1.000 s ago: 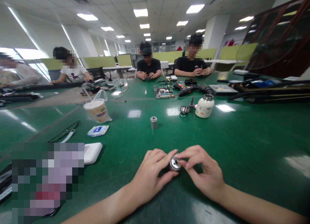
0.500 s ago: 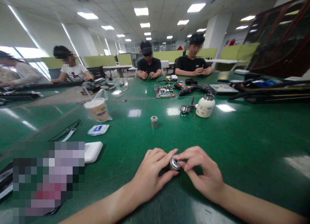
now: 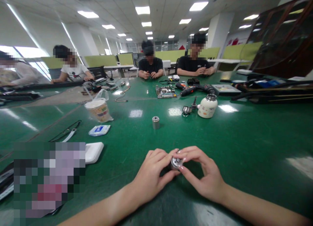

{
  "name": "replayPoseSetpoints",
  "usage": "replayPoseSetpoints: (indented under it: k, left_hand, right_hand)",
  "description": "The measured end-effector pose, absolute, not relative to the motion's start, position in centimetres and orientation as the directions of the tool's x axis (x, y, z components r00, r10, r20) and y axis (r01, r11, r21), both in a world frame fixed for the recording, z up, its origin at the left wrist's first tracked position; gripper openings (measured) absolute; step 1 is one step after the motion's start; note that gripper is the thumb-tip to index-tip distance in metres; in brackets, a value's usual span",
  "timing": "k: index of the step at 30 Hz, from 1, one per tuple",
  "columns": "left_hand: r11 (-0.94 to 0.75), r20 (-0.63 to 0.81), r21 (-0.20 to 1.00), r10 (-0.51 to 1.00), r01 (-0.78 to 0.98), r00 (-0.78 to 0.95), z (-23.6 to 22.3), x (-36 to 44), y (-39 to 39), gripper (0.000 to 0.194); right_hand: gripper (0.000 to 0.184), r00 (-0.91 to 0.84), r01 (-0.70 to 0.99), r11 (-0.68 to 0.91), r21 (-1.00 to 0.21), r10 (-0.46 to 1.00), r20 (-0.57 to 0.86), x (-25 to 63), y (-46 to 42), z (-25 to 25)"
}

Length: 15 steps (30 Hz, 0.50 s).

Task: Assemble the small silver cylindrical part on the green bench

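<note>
Near the front of the green table [image 3: 127, 144], a small silver metal cylinder [image 3: 175, 163] is tilted so its round end, with dark holes and a raised centre, faces up. My left hand [image 3: 153, 170] is closed around its side, thumb below and fingers above. The fingertips and thumb of my right hand [image 3: 207, 170] pinch at the rim of that end from the right. My fingers cover much of the cylinder's side. A similar metal cylinder [image 3: 156, 122] stands upright on the table beyond my hands.
A cream bottle [image 3: 207, 107] stands beside its metal cap [image 3: 187, 110] at the right. Farther back are a circuit board [image 3: 166, 92] and power drills [image 3: 188, 90]. To the left are a bagged cup [image 3: 97, 111], a tissue pack [image 3: 99, 130] and a white case [image 3: 94, 153]. Several people sit beyond.
My right hand's fingers have shifted over the cylinder's rim, and its thumb has come to the near edge. My left hand keeps its hold almost unmoved.
</note>
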<state>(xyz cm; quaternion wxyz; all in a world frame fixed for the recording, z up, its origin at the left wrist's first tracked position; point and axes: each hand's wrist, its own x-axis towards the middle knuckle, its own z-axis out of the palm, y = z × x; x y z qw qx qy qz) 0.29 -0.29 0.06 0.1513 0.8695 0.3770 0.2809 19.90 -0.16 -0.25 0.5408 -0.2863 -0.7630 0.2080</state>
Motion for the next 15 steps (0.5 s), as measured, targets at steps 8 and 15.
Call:
replayPoseSetpoints:
  k: [8,15]
  left_hand:
    - [-0.674,0.39,0.483,0.737,0.559,0.552,0.06,0.34,-0.32,0.04]
    - [-0.683,0.381,0.446,0.73,0.579,0.568,0.06,0.29,-0.44,0.048]
  right_hand:
    - [0.022,-0.259,0.199,0.723,-0.662,0.69,0.676,20.27,-0.08,-0.44]
    - [0.025,-0.223,0.188,0.737,-0.649,0.675,0.703,19.97,-0.01,-0.37]
